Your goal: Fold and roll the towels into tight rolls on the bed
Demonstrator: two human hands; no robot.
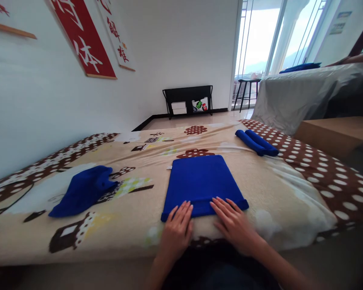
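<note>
A blue cloth (201, 177), folded to a flat rectangle, lies on the blanket in front of me. Its near edge is turned over into a low roll (199, 206). My left hand (178, 221) rests flat on the left part of that roll, fingers stretched out. On the right part lies my right hand (232, 223), its fingers also extended and slightly spread. To the left sits a crumpled blue cloth (86, 189). Farther off at the right are blue cloth rolls (255, 141) lying side by side.
The patterned blanket (133, 233) covers the surface, with a brown dotted border. A dark cable (9, 207) lies at the far left. At the right stand a cardboard box (335, 131) and a plastic-covered table (296, 90) bearing blue cloth (301, 67); another person's arm (357, 59) reaches there.
</note>
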